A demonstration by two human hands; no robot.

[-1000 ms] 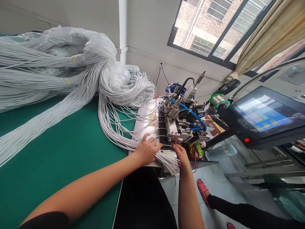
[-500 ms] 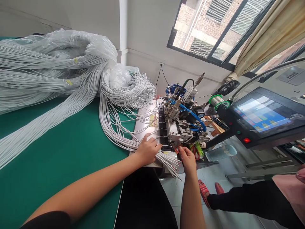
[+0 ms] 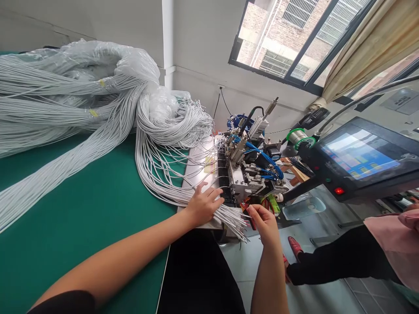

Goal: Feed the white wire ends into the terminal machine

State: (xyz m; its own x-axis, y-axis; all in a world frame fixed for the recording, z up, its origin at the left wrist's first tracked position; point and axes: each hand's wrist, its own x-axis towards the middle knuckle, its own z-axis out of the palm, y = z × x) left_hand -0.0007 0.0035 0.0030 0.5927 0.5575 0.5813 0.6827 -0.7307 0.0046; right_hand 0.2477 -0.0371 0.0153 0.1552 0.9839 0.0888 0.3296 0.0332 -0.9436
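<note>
My left hand [image 3: 203, 206] lies over a bundle of white cables [image 3: 229, 217] at the table's front corner, its lower fingers curled round them and hidden. The thumb and upper fingers are spread. Right of the bundle's loose ends, my right hand [image 3: 264, 220] pinches the tip of one white cable between thumb and forefinger. Just beyond both hands stands a metal machine [image 3: 240, 174] with blue air hoses. Several single cables run across a pale plate [image 3: 196, 168] into the black row of slots [image 3: 224, 174] along the machine's near side.
Plastic-wrapped white cable hanks [image 3: 81, 91] cover the back of the green table [image 3: 108, 205]. At the right are a touchscreen [image 3: 366, 152], a solder wire spool [image 3: 299, 138] and a clear plastic bin [image 3: 304, 209]. Another person's dark-trousered leg [image 3: 340, 261] shows at lower right.
My right hand has drawn back from the machine's edge, slightly right and down, to a cable tip. My left hand has barely moved. The other person's feet have shifted.
</note>
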